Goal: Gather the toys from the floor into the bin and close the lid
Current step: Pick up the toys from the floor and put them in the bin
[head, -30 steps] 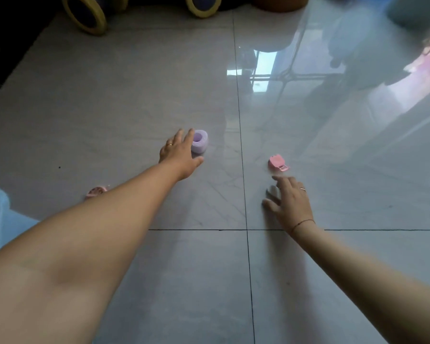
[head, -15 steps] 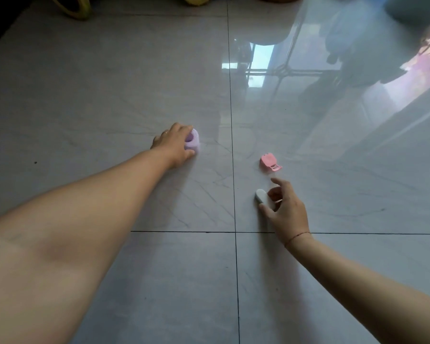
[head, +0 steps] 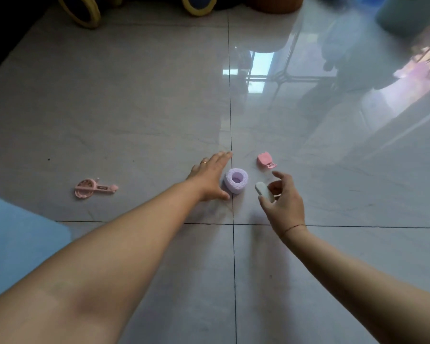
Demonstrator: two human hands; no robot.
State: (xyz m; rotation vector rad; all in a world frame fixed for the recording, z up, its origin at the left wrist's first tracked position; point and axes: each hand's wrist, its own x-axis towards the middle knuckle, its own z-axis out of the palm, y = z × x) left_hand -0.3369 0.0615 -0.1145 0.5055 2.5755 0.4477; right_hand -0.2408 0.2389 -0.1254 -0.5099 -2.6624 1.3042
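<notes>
Purple cup (head: 236, 181): upright at frame centre on the floor (head: 134, 108), opening up, between the two hands.
Left hand (head: 212, 176): flat, fingers straight and together, just left of the cup; thumb at its base, seemingly touching.
Right hand (head: 284, 197): right of the cup, thumb and curled fingers pinching the white piece (head: 263, 191).
Pink clip (head: 265, 160): on the floor just above the right hand, apart from it.
Pink fan (head: 92, 188): lying flat, well left of centre.
Blue shape (head: 18, 234): left edge, blurred.
Rings (head: 85, 11): yellow-rimmed, top edge.

Bright daylight, window glare on glossy floor (head: 134, 108), soft shadows, wide-angle edge distortion
</notes>
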